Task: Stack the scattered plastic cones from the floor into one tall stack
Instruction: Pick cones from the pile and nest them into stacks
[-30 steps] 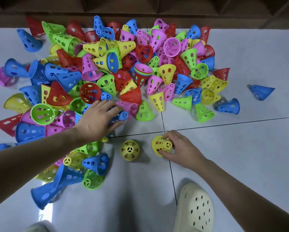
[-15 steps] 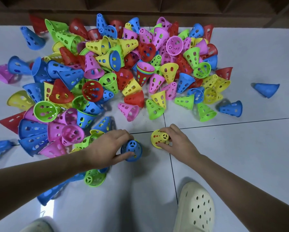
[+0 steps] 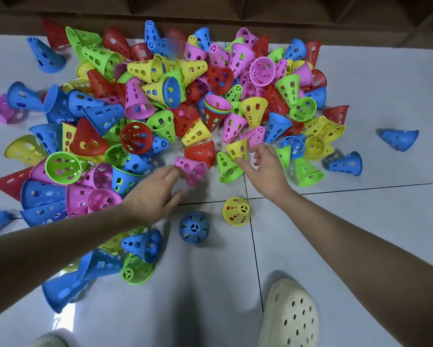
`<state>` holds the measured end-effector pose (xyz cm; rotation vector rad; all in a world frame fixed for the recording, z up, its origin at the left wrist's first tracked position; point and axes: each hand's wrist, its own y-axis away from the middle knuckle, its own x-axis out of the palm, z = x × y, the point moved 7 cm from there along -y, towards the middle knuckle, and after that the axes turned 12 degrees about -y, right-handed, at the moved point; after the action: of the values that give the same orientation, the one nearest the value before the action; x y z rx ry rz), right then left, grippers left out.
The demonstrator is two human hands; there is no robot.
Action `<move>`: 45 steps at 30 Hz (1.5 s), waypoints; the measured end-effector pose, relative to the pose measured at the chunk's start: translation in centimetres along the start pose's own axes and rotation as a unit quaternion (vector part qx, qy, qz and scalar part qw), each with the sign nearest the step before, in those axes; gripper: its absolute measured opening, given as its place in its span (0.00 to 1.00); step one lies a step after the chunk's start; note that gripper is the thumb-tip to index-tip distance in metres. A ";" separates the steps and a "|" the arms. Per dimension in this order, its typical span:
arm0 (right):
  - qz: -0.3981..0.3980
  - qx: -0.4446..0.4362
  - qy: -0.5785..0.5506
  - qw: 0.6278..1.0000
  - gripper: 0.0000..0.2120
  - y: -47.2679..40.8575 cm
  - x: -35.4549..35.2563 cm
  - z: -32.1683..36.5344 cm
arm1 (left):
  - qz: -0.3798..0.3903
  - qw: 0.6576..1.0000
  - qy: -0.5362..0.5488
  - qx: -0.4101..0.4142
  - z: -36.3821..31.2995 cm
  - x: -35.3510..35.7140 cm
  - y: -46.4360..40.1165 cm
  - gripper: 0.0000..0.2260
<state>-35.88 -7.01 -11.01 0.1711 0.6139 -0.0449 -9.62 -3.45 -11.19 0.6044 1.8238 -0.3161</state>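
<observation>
A wide pile of perforated plastic cones (image 3: 160,101) in red, blue, green, yellow and pink covers the white tile floor. Two cones stand upright near me: a blue cone (image 3: 194,227) with yellow showing through its holes, and a yellow cone (image 3: 236,211). My left hand (image 3: 158,191) reaches with relaxed fingers toward a fallen pink cone (image 3: 191,169) and holds nothing. My right hand (image 3: 264,166) is open and blurred, its fingertips at a lying yellow cone (image 3: 238,149) beside a green cone (image 3: 227,167). A short multicolour stack (image 3: 216,113) sits in the pile.
A cream perforated clog (image 3: 289,316) stands on the floor at the lower right. Stray blue cones (image 3: 398,139) lie to the right of the pile. A dark wooden base (image 3: 210,11) runs along the far edge of the floor.
My left hand let go of the blue cone, which now stands over the yellow one, and moved up toward the pink cone. My right hand left the upright yellow cone and reached into the pile.
</observation>
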 end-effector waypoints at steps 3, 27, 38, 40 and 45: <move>0.040 -0.044 0.043 0.997 0.20 -1.8 1.4 1.6 | 0.012 0.999 -0.035 -0.029 1.5 -0.2 -2.5 0.24; 0.131 0.137 0.013 0.982 0.19 1.2 2.4 -2.2 | 0.138 0.979 -0.141 -0.046 1.6 3.2 -2.8 0.28; 0.034 0.034 -0.209 0.977 0.19 9.0 -1.6 -1.2 | 0.098 0.992 -0.074 -0.037 1.1 1.8 -1.5 0.27; 0.051 0.026 -0.174 0.983 0.21 9.9 -0.9 -1.6 | 0.101 0.993 -0.048 -0.045 1.2 1.6 -1.0 0.32; 0.103 0.019 -0.105 0.989 0.24 10.4 0.9 -2.4 | 0.085 0.995 0.025 -0.049 0.5 0.4 -0.5 0.32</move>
<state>-35.51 3.65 -11.93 0.2635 0.3822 0.1246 -9.55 -4.01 -11.78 0.6976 1.8106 -0.0970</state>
